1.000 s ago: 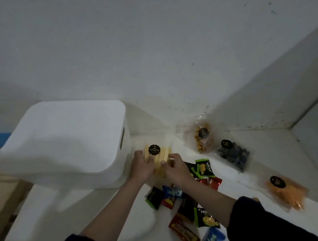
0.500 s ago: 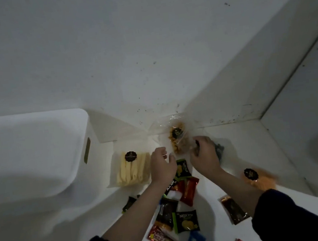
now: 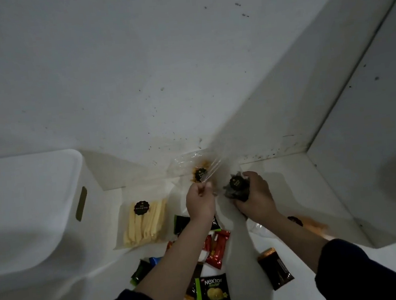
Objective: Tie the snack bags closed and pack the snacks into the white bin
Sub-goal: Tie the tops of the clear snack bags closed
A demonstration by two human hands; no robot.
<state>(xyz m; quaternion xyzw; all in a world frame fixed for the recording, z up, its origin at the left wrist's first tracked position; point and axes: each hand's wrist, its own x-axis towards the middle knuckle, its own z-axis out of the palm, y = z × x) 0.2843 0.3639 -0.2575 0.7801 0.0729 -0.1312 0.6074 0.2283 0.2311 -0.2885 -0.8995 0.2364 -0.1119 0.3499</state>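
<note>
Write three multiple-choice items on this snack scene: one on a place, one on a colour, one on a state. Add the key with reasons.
1. Where does the bag of yellow sticks lie?
A. inside the white bin
B. on the table, between the bin and the left hand
C. under the right arm

2. What colour is the round sticker on the bag of yellow sticks?
A. black
B. red
C. white

3. What is the right hand doing?
A. lying flat on the table
B. gripping the bag of dark snacks
C. holding the bin's handle

Key: 1 B, the bag lies flat on the table right of the bin's wall. 2 A, the sticker shows dark against the pale sticks. 3 B, the fingers curl round the dark bag while the left hand pinches its clear plastic top.
</note>
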